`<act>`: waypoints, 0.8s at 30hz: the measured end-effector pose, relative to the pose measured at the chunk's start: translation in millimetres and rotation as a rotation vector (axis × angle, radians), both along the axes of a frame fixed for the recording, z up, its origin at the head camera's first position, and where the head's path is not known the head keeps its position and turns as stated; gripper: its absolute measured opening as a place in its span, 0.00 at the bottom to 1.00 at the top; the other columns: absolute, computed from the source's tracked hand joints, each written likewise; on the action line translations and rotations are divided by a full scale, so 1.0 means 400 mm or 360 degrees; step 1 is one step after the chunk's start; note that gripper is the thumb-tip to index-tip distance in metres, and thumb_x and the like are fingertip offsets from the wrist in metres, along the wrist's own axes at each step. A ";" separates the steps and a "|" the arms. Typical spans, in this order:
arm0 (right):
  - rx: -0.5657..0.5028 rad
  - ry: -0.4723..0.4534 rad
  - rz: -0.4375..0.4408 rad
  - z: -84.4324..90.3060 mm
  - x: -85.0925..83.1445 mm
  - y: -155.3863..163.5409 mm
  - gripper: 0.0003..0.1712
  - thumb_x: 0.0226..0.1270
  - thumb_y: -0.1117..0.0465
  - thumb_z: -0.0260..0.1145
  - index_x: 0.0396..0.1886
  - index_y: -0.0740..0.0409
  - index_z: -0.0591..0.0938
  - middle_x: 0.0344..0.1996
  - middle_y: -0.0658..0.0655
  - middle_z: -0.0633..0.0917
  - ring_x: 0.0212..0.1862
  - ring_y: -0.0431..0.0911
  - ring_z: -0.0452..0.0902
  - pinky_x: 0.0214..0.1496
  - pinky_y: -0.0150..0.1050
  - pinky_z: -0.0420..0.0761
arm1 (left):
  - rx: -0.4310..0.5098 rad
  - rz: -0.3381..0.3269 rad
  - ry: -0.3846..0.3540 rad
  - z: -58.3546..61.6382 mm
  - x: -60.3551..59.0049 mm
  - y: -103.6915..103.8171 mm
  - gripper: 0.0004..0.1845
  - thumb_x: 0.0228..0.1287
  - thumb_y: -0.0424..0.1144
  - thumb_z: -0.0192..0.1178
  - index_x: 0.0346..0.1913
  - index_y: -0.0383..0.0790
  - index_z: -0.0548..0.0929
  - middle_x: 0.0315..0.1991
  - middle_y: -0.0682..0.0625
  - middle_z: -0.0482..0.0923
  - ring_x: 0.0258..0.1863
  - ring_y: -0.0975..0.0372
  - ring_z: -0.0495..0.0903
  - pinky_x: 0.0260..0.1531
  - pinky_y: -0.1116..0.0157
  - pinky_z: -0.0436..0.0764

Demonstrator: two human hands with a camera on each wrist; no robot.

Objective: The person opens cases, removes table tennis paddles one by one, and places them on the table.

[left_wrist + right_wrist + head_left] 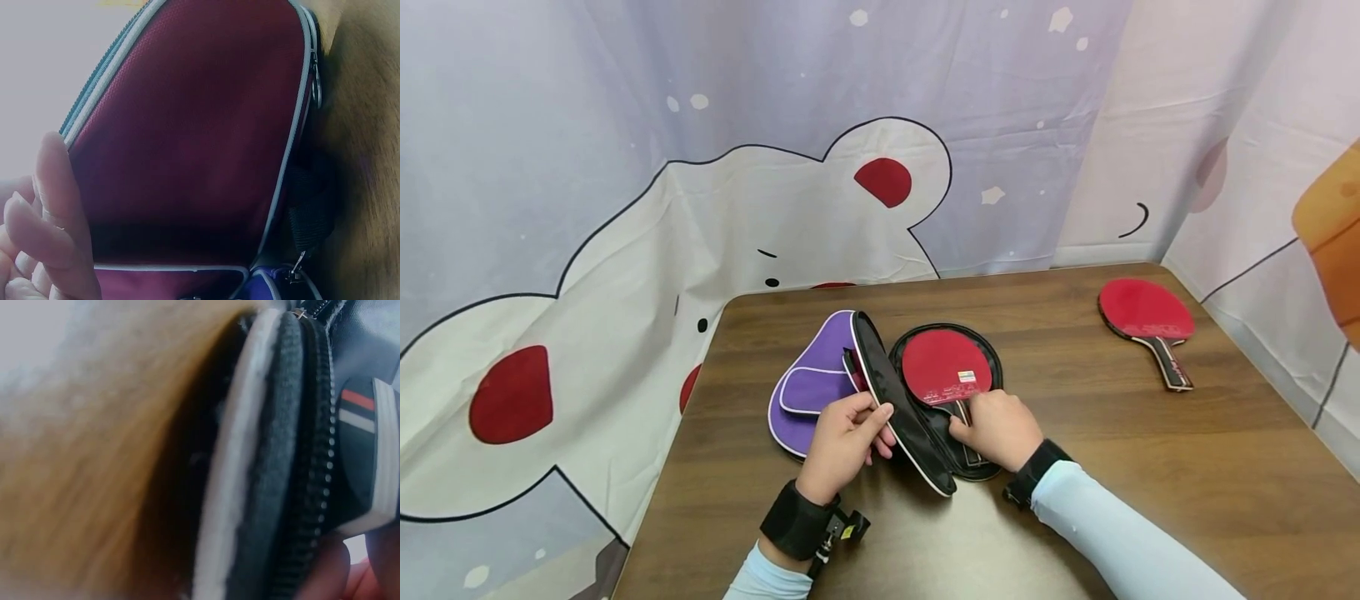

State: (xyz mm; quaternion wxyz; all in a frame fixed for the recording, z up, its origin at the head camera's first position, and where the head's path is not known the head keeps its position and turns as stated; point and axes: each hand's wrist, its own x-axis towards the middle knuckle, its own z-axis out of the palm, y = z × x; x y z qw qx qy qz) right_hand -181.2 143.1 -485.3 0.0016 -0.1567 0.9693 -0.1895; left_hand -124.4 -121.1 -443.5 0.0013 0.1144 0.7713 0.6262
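A maroon table tennis paddle case [187, 137] with a black lining lies unzipped, its lid [891, 400] raised to the left. My left hand [844, 437] pinches the lid's white-piped edge between thumb and fingers. Inside the other half lies a red table tennis paddle [936, 367] with a small sticker on its rubber. My right hand [1000, 429] grips its handle, partly covering it. The right wrist view shows the handle's end [359, 450], with a red and a white stripe, beside the case's zipper teeth [325, 469]; some fingertips show below.
A purple paddle case [801, 383] with a front pocket lies partly under the raised lid. Farther right on the wooden table [1150, 467] is another red paddle [1146, 308], handle toward the front. A printed curtain [760, 217] hangs behind the table.
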 end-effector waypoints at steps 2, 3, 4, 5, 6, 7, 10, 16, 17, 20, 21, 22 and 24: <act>-0.0027 0.0060 0.0017 -0.011 0.001 0.007 0.26 0.69 0.49 0.74 0.16 0.50 0.72 0.12 0.48 0.70 0.16 0.44 0.68 0.20 0.39 0.68 | -0.0006 0.0007 0.0004 0.001 0.001 0.000 0.14 0.83 0.38 0.65 0.32 0.39 0.84 0.24 0.50 0.87 0.20 0.58 0.87 0.15 0.67 0.80; -0.0039 0.0074 0.0019 -0.011 0.002 0.008 0.26 0.69 0.49 0.74 0.17 0.50 0.72 0.12 0.48 0.70 0.16 0.44 0.68 0.20 0.39 0.68 | -0.0007 0.0008 0.0005 0.001 0.001 -0.001 0.14 0.83 0.38 0.65 0.32 0.39 0.84 0.24 0.50 0.87 0.19 0.58 0.87 0.15 0.67 0.79; -0.0050 0.0085 0.0023 -0.010 0.003 0.009 0.25 0.68 0.50 0.74 0.17 0.51 0.72 0.12 0.47 0.70 0.16 0.44 0.67 0.19 0.39 0.68 | -0.0008 0.0009 0.0006 0.001 0.001 -0.001 0.14 0.83 0.38 0.65 0.32 0.39 0.84 0.24 0.49 0.87 0.19 0.58 0.87 0.15 0.67 0.79; -0.0056 0.0098 0.0025 -0.009 0.005 0.010 0.25 0.69 0.50 0.74 0.17 0.50 0.72 0.12 0.47 0.69 0.16 0.44 0.67 0.19 0.39 0.68 | -0.0010 0.0010 0.0008 0.001 0.000 -0.001 0.15 0.83 0.38 0.65 0.32 0.39 0.84 0.24 0.49 0.87 0.19 0.58 0.87 0.15 0.67 0.79; -0.0057 0.0104 0.0025 -0.007 0.006 0.011 0.25 0.68 0.50 0.74 0.17 0.50 0.72 0.12 0.47 0.69 0.16 0.44 0.67 0.19 0.39 0.68 | -0.0009 0.0011 0.0011 0.000 0.000 -0.001 0.15 0.83 0.38 0.65 0.32 0.39 0.84 0.24 0.48 0.87 0.19 0.59 0.86 0.14 0.67 0.78; -0.0052 0.0109 0.0026 -0.005 0.007 0.012 0.25 0.69 0.50 0.74 0.17 0.50 0.72 0.12 0.47 0.70 0.16 0.44 0.67 0.19 0.39 0.67 | -0.0012 0.0011 0.0014 0.000 0.000 -0.001 0.15 0.83 0.38 0.64 0.32 0.38 0.84 0.23 0.48 0.87 0.18 0.59 0.86 0.14 0.67 0.78; -0.0035 0.0078 0.0011 0.013 0.011 0.011 0.25 0.68 0.51 0.73 0.16 0.51 0.72 0.12 0.48 0.70 0.16 0.45 0.68 0.20 0.39 0.67 | -0.0010 0.0008 0.0024 -0.002 -0.001 -0.002 0.16 0.83 0.39 0.64 0.32 0.37 0.84 0.23 0.45 0.87 0.18 0.59 0.86 0.13 0.68 0.77; -0.0020 0.0122 0.0002 0.026 0.011 0.030 0.25 0.69 0.50 0.73 0.17 0.50 0.72 0.12 0.47 0.71 0.16 0.44 0.68 0.21 0.39 0.68 | 0.0000 0.0007 0.0032 -0.002 -0.002 -0.001 0.15 0.83 0.39 0.64 0.32 0.36 0.84 0.24 0.41 0.87 0.18 0.55 0.86 0.13 0.68 0.77; -0.0026 0.0128 0.0000 0.029 0.010 0.035 0.25 0.69 0.50 0.73 0.17 0.49 0.72 0.12 0.47 0.71 0.16 0.44 0.68 0.21 0.39 0.68 | 0.0002 0.0007 0.0031 -0.002 -0.001 -0.001 0.15 0.83 0.38 0.64 0.32 0.37 0.84 0.24 0.40 0.87 0.18 0.53 0.87 0.13 0.68 0.77; -0.0049 0.0140 -0.0009 0.035 0.005 0.052 0.25 0.68 0.50 0.74 0.18 0.50 0.72 0.12 0.47 0.71 0.16 0.44 0.68 0.21 0.39 0.68 | -0.0007 0.0009 0.0024 -0.001 0.000 -0.001 0.14 0.82 0.38 0.64 0.32 0.38 0.84 0.24 0.42 0.87 0.19 0.46 0.87 0.13 0.68 0.77; -0.0057 0.0146 -0.0015 0.035 0.001 0.058 0.25 0.68 0.50 0.74 0.18 0.50 0.71 0.12 0.47 0.71 0.16 0.44 0.68 0.21 0.40 0.68 | -0.0007 0.0007 0.0027 -0.001 0.001 -0.001 0.15 0.83 0.38 0.64 0.32 0.39 0.84 0.24 0.42 0.87 0.19 0.45 0.87 0.13 0.68 0.77; -0.0064 0.0152 -0.0021 0.036 -0.003 0.065 0.25 0.69 0.50 0.74 0.18 0.50 0.71 0.12 0.47 0.70 0.16 0.44 0.67 0.21 0.40 0.67 | -0.0003 0.0004 0.0028 -0.001 0.001 -0.001 0.15 0.83 0.38 0.64 0.32 0.39 0.84 0.24 0.42 0.87 0.20 0.42 0.87 0.13 0.68 0.77; -0.0083 0.0157 -0.0035 0.036 -0.012 0.078 0.26 0.69 0.50 0.74 0.17 0.50 0.71 0.12 0.47 0.70 0.16 0.45 0.67 0.21 0.40 0.66 | -0.0008 0.0007 0.0034 0.000 0.001 -0.001 0.15 0.83 0.38 0.64 0.32 0.39 0.84 0.24 0.42 0.87 0.19 0.44 0.87 0.13 0.68 0.78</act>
